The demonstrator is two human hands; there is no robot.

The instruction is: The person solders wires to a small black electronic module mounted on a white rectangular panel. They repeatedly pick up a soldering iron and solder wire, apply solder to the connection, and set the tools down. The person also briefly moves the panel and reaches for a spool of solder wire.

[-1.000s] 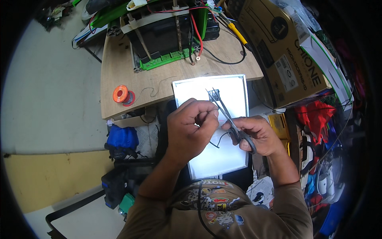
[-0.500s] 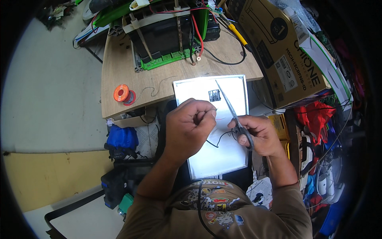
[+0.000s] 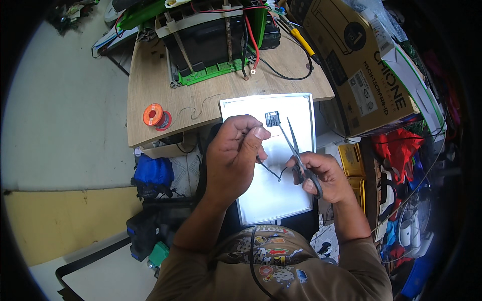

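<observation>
My left hand [image 3: 232,155] pinches a thin black cable [image 3: 271,174] between thumb and fingertips. The cable droops in a bend below the fingers and runs toward my right hand [image 3: 326,174]. That hand grips dark-handled scissors [image 3: 296,150], whose blades are spread and point away from me. Under both hands a white framed panel [image 3: 273,205] rests across my lap, its far end against the table edge. A small black box [image 3: 271,119] is fixed near the panel's far end, just beyond the blades. The cable's tip by my left fingers is too small to make out.
On the wooden table [image 3: 201,98] stand an orange-topped spool of solder wire [image 3: 157,117] and a black battery in a green frame [image 3: 208,47] with red and black leads. A yellow-handled tool [image 3: 302,41] lies behind. A large cardboard box [image 3: 361,75] is at the right.
The scissors' blades have gone from together to apart, and their tips have come nearer me. My left hand has turned slightly and shifted a little up and left, with the cable still pinched.
</observation>
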